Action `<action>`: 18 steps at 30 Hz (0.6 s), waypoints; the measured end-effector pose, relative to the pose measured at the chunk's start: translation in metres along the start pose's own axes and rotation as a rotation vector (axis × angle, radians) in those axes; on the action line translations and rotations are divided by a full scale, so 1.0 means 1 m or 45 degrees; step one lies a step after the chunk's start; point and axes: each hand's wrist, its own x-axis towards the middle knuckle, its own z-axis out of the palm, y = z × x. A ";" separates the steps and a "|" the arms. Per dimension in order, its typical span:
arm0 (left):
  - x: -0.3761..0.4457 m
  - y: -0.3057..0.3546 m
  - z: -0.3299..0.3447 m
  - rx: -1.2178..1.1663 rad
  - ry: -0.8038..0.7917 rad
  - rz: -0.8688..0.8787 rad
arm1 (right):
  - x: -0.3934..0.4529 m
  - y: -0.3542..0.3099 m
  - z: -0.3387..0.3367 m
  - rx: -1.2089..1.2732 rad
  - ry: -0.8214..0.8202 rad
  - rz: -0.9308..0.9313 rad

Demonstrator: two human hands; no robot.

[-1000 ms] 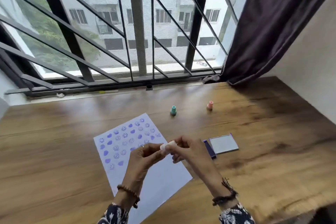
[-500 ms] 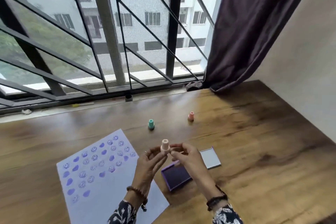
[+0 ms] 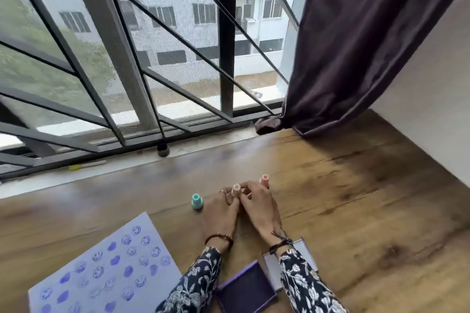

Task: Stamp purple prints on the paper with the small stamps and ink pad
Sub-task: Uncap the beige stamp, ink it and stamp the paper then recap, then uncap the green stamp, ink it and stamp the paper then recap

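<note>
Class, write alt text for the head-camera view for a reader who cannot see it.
Both hands, left hand and right hand, hold a pale stamp between a teal stamp and a pink stamp on a wooden table. Nearer lie purple-printed paper and an open ink pad.

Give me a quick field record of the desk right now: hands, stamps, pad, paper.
left hand: on cream stamp, fingers around it
right hand: also on the cream stamp
teal stamp: upright on desk, left of the hands, free
pink stamp: just behind the right hand, partly hidden
ink pad: open, purple face up, between the forearms
lid: beside the pad, under the right sleeve
paper: lower left, covered in purple prints
</note>
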 end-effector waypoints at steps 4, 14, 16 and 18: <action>-0.008 0.000 -0.001 -0.071 -0.004 0.061 | -0.002 0.001 0.006 0.087 0.045 0.075; -0.016 -0.058 -0.062 -0.129 0.206 -0.293 | -0.041 -0.026 0.044 0.200 -0.035 0.008; 0.000 -0.055 -0.066 -0.076 0.133 -0.199 | -0.030 -0.037 0.050 0.175 -0.070 -0.030; 0.010 -0.053 -0.065 -0.081 0.073 -0.131 | -0.021 -0.045 0.054 0.152 -0.118 -0.066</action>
